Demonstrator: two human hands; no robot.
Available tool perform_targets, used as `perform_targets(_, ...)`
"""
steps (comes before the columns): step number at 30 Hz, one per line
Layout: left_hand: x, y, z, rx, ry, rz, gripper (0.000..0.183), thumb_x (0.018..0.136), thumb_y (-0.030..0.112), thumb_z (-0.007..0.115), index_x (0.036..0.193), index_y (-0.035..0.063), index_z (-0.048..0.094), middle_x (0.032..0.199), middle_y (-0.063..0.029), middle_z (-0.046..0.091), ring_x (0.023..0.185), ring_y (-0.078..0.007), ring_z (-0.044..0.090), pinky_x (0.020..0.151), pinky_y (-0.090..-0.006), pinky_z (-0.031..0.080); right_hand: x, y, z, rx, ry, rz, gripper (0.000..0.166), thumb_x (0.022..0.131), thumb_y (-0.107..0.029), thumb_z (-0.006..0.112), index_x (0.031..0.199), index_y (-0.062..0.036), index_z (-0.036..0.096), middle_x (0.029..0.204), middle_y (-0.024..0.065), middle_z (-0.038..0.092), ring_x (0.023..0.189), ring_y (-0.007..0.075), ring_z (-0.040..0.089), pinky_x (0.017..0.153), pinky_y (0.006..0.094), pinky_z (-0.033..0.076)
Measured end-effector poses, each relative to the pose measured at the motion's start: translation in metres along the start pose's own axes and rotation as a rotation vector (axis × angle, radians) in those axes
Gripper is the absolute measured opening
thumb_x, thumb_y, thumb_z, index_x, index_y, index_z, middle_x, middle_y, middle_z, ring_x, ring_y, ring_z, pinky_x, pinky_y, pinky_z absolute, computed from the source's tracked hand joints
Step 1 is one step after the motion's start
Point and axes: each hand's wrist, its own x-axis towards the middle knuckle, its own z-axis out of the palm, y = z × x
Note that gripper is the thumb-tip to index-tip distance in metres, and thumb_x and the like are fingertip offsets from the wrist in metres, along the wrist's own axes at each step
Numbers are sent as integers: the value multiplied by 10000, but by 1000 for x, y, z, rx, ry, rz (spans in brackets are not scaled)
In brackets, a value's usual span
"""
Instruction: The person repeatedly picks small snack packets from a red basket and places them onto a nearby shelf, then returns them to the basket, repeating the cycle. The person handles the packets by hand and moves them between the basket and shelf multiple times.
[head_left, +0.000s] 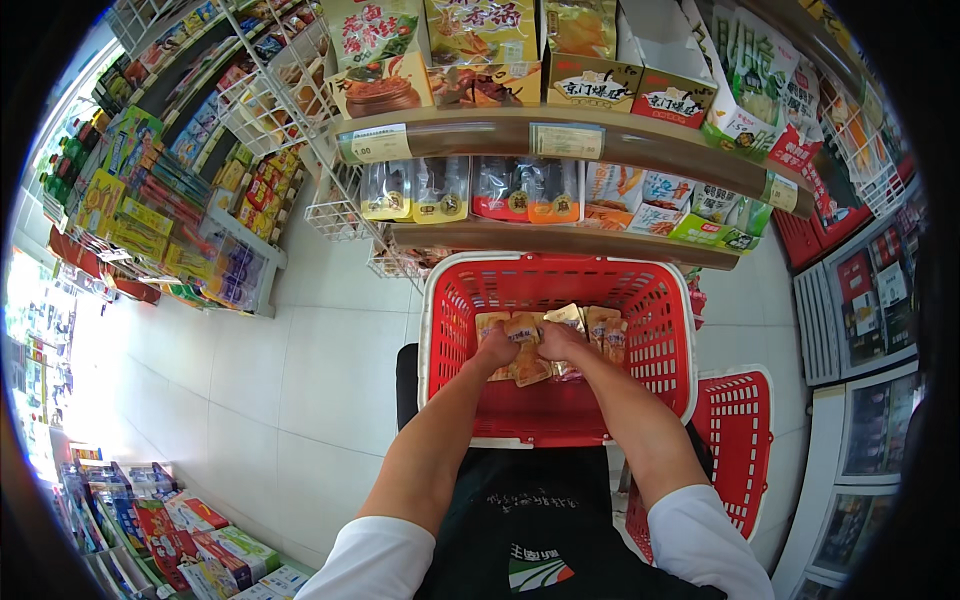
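A red plastic shopping basket (555, 416) with a white rim sits before me, with both my hands reaching inside. Several small gold snack packets (615, 337) are lined up along its far side. My left hand (498, 349) grips a gold packet (523, 328) near the middle of the row; another packet (532, 366) lies just below it, tilted. Close beside it, my right hand (559, 342) is closed at a shinier, raised packet (568, 315). The fingertips of both hands are partly hidden.
Just beyond the basket stands a shelf (465, 135) of boxed and bagged snacks. Wire racks (341, 217) hang at its left end. A second red basket (739, 450) is at my right, near white-framed cabinets (817, 442). More goods (150, 202) fill a display at left.
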Motion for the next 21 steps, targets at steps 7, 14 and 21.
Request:
perform_targets(7,10,-11,19,-166,-57,-27,833,772,230,749,1446,-49,345,1277,-272,595,1202,-356,588,992,-386,483,28,26,26,259,22,-1,353,802,-330,721,987,-29,721,903,145,715,816,269,671,757,415,513)
perform_targets(14,3,6,-7,32,61,87,798,795,317,740,1404,-25,354,1237,-306,600,1192,-429,575,996,-455,475,15,56,-7,341,64,-40,416,820,-362,728,1065,-26,713,1044,152,717,920,269,677,817,391,520)
perform_targets(21,-46,89,-67,-380,-210,240,651,879,222,716,1401,-11,404,1180,-204,660,1054,-260,661,798,-362,548,-76,35,-93,781,-41,-247,221,938,-202,676,1087,-41,706,879,-24,668,777,47,571,658,242,446)
